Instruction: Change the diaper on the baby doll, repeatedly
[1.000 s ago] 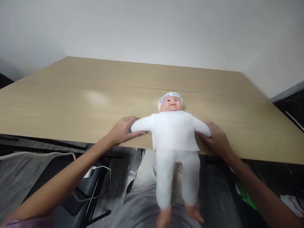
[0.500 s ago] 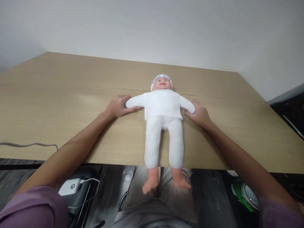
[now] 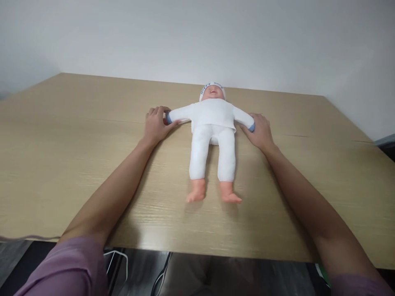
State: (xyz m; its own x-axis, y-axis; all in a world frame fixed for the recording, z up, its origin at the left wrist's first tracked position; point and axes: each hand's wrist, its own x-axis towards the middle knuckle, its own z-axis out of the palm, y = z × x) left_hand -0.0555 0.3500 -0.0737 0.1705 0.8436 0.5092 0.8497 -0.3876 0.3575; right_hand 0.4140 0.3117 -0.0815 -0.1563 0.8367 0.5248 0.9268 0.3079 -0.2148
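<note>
A baby doll (image 3: 213, 113) in a white top and white trousers lies on its back on the wooden table (image 3: 77, 164). Its head, in a white cap with blue lettering, points to the far side, and its bare feet point toward me. Both its arms are spread out sideways. My left hand (image 3: 157, 124) is closed around the end of the sleeve on the left, where a blue cuff shows between thumb and fingers. On the other side my right hand (image 3: 260, 129) grips the opposite sleeve end at its blue cuff. My fingertips there are partly hidden.
A pale wall (image 3: 191, 41) rises behind the table. A grey cable (image 3: 27, 237) runs along the near left edge. Below the edge are a white cord (image 3: 125, 263), dark cables and part of a green object (image 3: 322, 273). Something black stands at the far right.
The doll has moved away from me, toward the wall, with both hands on its arms. Its feet, which hung past the near edge, now lie over the tabletop. My view has shifted too.
</note>
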